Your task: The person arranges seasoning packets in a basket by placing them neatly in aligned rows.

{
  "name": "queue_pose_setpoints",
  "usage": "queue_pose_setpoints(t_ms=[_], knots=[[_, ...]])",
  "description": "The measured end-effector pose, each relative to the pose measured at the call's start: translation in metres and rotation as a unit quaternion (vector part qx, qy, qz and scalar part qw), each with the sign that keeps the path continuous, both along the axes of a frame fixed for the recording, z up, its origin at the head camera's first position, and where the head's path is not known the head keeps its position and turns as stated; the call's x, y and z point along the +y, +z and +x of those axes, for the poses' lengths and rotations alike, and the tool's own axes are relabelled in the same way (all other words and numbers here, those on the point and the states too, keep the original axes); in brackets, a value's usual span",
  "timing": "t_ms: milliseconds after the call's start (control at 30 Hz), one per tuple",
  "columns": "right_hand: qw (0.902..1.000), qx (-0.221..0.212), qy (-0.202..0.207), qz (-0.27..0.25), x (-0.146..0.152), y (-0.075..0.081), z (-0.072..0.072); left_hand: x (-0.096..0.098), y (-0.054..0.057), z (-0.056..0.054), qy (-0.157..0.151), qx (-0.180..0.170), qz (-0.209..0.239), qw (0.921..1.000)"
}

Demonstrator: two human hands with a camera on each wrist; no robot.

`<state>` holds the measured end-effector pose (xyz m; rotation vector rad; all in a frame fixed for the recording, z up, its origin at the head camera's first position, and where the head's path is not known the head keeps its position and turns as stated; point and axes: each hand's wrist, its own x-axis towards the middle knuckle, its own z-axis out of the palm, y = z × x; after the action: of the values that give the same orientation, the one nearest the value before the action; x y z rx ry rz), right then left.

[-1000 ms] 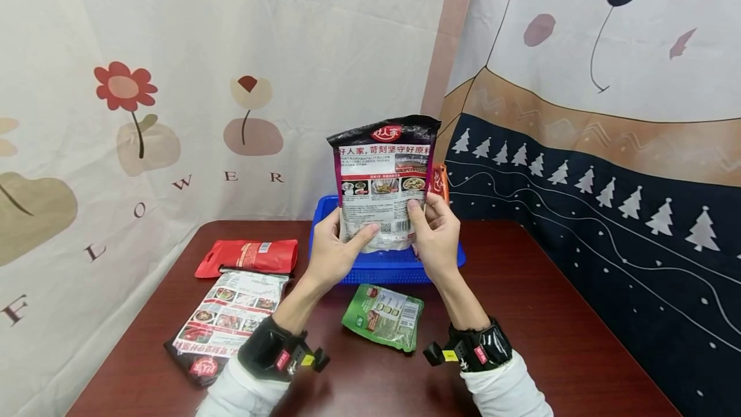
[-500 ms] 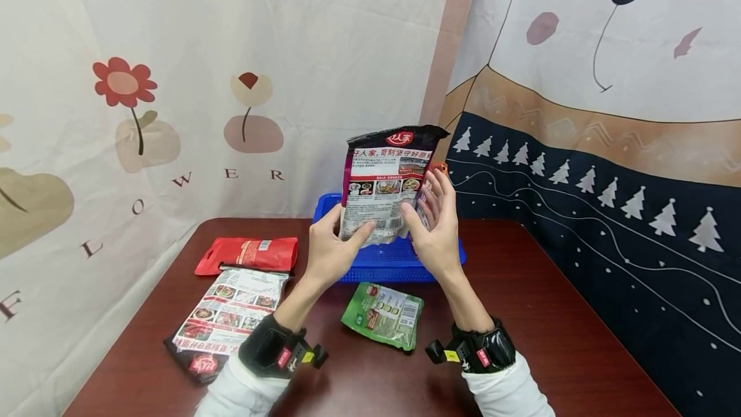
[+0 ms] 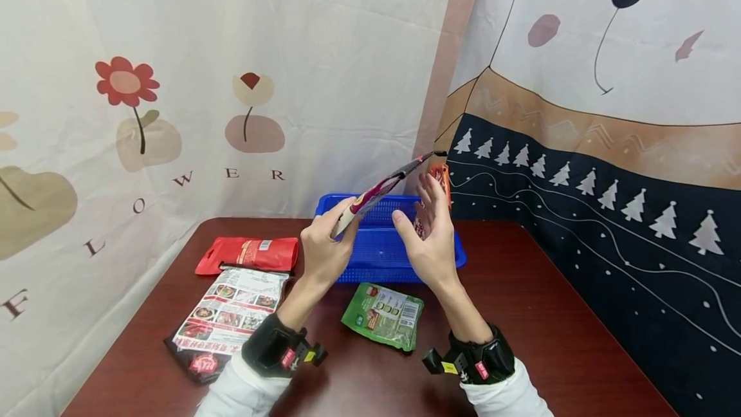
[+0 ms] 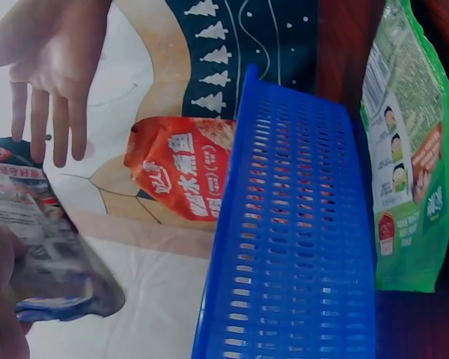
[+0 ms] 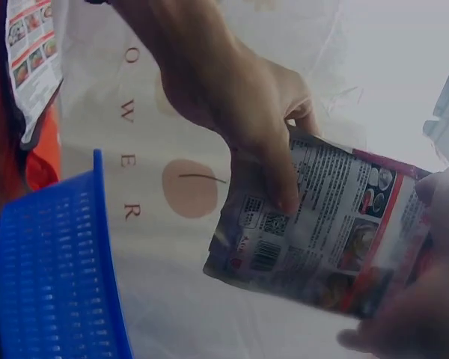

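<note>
While the left hand (image 3: 324,248) pinches its lower end, the dark-topped pouch (image 3: 376,194) tilts edge-on above the blue basket (image 3: 379,274), long axis slanting up toward the right hand (image 3: 431,244), outstretched, gripping nothing, contact unclear.

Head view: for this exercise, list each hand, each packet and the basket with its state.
Held pouch, held up, tilted, nearly edge-on
Left hand, gripping that pouch
Right hand, raised, gripping nothing
Blue basket, upright
Orange packet, standing in that basket
Red packet, lying flat
White-and-black packet, lying flat
Green packet, lying flat
</note>
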<state>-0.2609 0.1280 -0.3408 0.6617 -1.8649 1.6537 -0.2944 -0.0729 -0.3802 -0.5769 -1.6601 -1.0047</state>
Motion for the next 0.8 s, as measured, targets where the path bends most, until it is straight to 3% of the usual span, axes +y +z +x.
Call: queue_pose_setpoints(t_ms=[233, 467, 567, 800], knots=[[0.9979, -0.049, 0.032, -0.028, -0.002, 0.003, 0.006, 0.001, -0.006, -0.003, 0.055, 0.084, -0.02, 0.9947], [0.9905, -0.092, 0.064, -0.079, -0.004, 0.008, 0.017, 0.002, -0.007, -0.004, 0.095, 0.172, -0.069, 0.9781], [0.9834, -0.107, 0.088, -0.117, -0.006, 0.011, 0.02, 0.003, -0.007, -0.003, 0.105, 0.199, -0.081, 0.9709], [0.9561, -0.125, 0.174, -0.2, -0.008, 0.014, 0.021, 0.007, -0.006, -0.004, 0.127, 0.256, -0.098, 0.9533]])
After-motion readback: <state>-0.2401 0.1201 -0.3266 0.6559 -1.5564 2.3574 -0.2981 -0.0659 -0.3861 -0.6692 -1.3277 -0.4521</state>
